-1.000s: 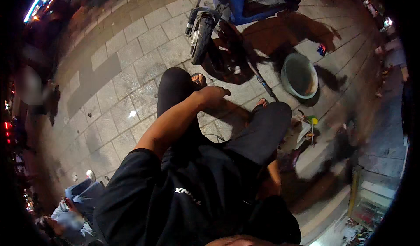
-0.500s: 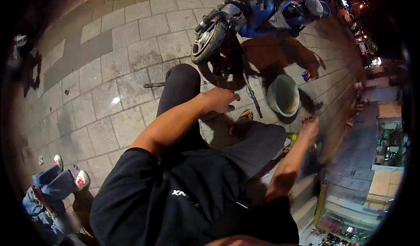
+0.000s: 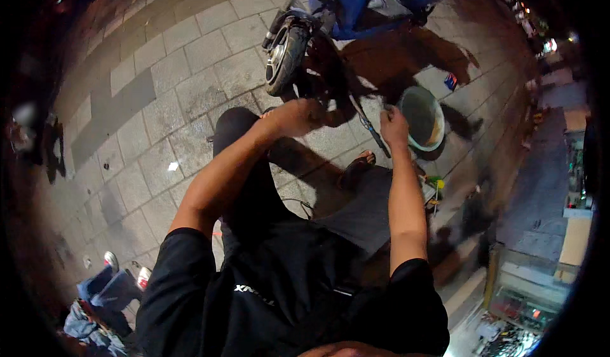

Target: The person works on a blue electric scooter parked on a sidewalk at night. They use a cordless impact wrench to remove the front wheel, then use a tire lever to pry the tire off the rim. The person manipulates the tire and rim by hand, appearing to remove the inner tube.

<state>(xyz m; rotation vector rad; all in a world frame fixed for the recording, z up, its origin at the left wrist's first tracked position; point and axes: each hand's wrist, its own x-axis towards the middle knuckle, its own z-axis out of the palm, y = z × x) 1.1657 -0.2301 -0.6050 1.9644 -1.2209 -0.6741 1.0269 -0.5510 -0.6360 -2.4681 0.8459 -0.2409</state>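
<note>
My left hand point(image 3: 304, 117) is held out above my raised knee, short of the front wheel point(image 3: 284, 60) of a blue scooter point(image 3: 352, 11); its fingers are dim and blurred. My right hand point(image 3: 393, 126) is closed, fingers curled, beside the rim of a pale green basin point(image 3: 437, 138) with murky contents; whatever it may hold is too small to make out. Between both hands a long dark rod point(image 3: 364, 121) with a bluish section lies slanting from the wheel's shadow. A small blue-and-red packet point(image 3: 450, 81) is on the paving behind the basin.
Square pavers point(image 3: 184, 103) surround me. At lower left another person point(image 3: 101, 293) in jeans and white-and-red shoes is near. A yellow-topped item point(image 3: 438, 184) is by my right knee. A glass display case point(image 3: 527, 287) stands at lower right.
My right hand has come up and inward from low at my right side to beside the basin. My left hand has risen slightly toward the wheel. The view has also shifted.
</note>
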